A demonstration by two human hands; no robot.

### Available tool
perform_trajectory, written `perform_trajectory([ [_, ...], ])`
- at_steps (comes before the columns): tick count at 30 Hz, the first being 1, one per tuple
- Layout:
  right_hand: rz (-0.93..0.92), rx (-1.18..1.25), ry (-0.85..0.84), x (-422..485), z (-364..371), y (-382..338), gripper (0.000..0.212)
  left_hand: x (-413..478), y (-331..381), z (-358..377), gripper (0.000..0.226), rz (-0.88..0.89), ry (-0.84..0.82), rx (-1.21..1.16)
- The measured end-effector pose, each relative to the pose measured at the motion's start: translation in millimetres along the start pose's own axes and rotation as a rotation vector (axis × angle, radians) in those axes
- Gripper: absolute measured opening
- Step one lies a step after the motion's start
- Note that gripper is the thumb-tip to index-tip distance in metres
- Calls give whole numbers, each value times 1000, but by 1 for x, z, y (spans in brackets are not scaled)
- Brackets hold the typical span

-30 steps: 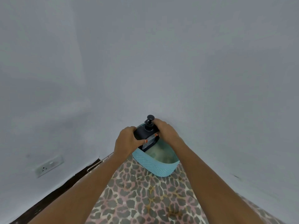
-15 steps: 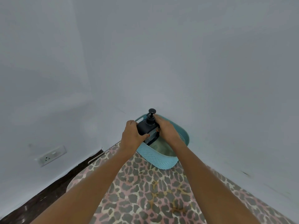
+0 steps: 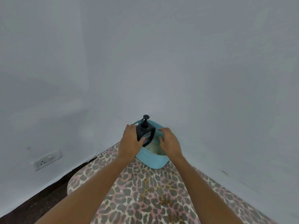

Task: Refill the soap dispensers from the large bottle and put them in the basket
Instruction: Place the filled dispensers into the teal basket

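Head view: the black soap dispenser (image 3: 142, 130) stands upright in the left part of the blue basket (image 3: 152, 160), at the far end of the leopard-print surface (image 3: 145, 191). The left hand (image 3: 130, 141) clasps its left side. The right hand (image 3: 169, 143) hovers just to its right, fingers relaxed and holding nothing.

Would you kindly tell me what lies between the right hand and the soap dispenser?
In the head view, only the open inside of the blue basket shows between the right hand and the soap dispenser.

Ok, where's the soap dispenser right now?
Head view, centre: the soap dispenser stands in the left end of the blue basket by the wall, with the left hand holding it.
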State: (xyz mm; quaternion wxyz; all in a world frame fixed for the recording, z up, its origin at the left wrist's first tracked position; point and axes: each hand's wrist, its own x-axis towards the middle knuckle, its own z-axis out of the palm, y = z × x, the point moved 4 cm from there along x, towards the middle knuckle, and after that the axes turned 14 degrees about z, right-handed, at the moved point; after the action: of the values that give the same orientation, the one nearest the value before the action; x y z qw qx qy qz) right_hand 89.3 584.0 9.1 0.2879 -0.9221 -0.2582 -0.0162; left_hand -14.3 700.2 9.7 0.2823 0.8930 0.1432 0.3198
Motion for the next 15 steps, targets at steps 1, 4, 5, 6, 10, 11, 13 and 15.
perform_trajectory([
  [1, 4, 12, 18, -10, -6, 3, 34, -4, 7, 0, 50, 13, -8, -13],
  [4, 27, 47, 56, -43, -31, 16, 33, -19, 35, 5, 62, 43, -105, -36],
  [5, 35, 49, 69, -54, -40, 21, 32, -25, 46, 7, 65, 43, -143, -40],
  [6, 48, 44, 83, -65, -50, 27, 32, -31, 58, 9, 66, 44, -169, -46],
  [10, 108, 17, 163, -110, -91, 54, 31, -64, 111, 23, 63, 118, -225, -122],
  [11, 120, 11, 182, -122, -102, 60, 31, -73, 125, 29, 62, 132, -245, -145],
  [13, 151, 8, 221, -146, -124, 74, 31, -92, 150, 41, 63, 150, -291, -186],
  [15, 187, 10, 260, -172, -144, 89, 30, -110, 175, 52, 65, 178, -331, -221],
])
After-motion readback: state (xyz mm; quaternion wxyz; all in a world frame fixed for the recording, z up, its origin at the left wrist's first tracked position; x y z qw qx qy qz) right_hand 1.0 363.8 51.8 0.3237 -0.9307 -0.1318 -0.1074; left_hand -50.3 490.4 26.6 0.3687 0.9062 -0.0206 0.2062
